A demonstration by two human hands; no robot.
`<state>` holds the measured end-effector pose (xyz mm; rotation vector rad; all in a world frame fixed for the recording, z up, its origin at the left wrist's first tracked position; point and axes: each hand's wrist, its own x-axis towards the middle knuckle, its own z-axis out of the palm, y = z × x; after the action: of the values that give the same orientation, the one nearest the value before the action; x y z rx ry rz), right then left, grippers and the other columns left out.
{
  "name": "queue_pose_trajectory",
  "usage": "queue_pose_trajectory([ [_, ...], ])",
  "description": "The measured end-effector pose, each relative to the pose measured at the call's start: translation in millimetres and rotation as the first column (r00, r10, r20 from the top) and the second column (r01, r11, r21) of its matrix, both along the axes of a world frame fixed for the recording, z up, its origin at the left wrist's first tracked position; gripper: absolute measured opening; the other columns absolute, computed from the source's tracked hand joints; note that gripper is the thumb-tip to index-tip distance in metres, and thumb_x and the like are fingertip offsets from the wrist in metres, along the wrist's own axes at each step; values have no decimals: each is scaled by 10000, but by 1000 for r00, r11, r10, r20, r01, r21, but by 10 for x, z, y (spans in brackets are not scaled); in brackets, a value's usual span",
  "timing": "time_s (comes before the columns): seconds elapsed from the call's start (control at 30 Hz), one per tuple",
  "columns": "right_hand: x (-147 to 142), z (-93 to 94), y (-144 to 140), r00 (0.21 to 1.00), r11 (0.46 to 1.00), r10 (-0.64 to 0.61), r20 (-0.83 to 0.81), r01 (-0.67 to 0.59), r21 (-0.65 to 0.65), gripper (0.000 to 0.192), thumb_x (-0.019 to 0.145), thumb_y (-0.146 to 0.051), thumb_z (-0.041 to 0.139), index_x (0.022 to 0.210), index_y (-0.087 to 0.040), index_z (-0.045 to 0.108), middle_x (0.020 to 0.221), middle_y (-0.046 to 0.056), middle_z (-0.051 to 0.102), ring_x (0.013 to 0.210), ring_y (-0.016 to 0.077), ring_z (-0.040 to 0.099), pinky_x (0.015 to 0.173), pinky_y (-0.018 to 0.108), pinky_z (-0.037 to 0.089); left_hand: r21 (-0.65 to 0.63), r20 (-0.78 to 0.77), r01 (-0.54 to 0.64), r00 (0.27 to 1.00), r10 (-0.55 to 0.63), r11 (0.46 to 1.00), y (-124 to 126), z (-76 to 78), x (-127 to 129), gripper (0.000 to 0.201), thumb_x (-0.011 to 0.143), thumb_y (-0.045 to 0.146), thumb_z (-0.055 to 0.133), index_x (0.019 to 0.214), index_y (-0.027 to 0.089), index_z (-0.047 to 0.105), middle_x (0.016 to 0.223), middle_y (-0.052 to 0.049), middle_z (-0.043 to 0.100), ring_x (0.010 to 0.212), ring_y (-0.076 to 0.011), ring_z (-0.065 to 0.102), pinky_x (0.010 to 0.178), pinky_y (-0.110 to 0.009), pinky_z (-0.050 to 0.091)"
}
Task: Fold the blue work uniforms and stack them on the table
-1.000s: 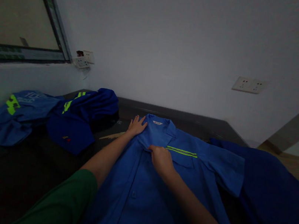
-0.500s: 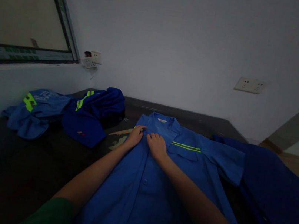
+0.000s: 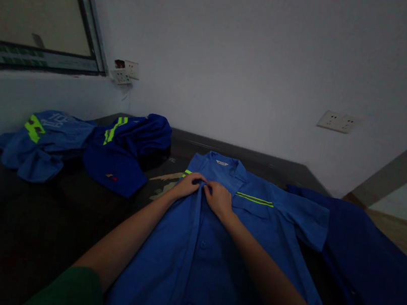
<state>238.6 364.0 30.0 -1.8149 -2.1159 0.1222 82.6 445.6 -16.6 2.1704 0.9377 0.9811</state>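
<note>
Your left hand [image 3: 190, 184] and right hand [image 3: 218, 198] meet at the chest of the shirt [image 3: 208, 245], just below its collar [image 3: 220, 165]. Both hands are curled, fingertips pinching the front edges of the shirt where they close; the two hands touch or nearly touch each other. The light is dim, so you cannot tell whether a button sits between your fingers.

The shirt lies flat and face up on the dark table [image 3: 25, 217], collar toward the wall, hem toward you. A yellow stripe [image 3: 254, 199] crosses its chest just right of your right hand, and buttons [image 3: 203, 244] run down the front below your hands.

Left of the shirt, well apart from it, lies a heap of blue clothes [image 3: 85, 147] with the same yellow stripes. Right of the shirt, touching its sleeve, lies a darker garment [image 3: 363, 258]. A socket [image 3: 337, 121] sits on the wall behind the shirt.
</note>
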Motion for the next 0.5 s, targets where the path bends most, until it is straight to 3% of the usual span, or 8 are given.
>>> queue_pose_trajectory([
  [0.2, 35, -43, -59, 1000, 997, 29, 11, -29, 68, 248, 923, -250, 508, 1162, -206, 561, 1145, 71, 656, 1063, 187, 596, 847, 263, 432, -16, 64, -43, 997, 44, 999, -34, 10, 33, 219, 686, 69, 515, 837, 165, 641, 911, -36, 664, 947, -195, 599, 940, -335, 440],
  [0.5, -48, -11, 69, 994, 994, -102, -40, 104, 45, 152, 908, -216, 488, 993, -200, 614, 981, 55, 696, 920, 195, 638, 741, 268, 423, -67, 88, -7, 996, 13, 998, -45, 24, 39, 168, 721, 112, 516, 852, 172, 602, 901, -29, 651, 924, -192, 597, 916, -324, 445],
])
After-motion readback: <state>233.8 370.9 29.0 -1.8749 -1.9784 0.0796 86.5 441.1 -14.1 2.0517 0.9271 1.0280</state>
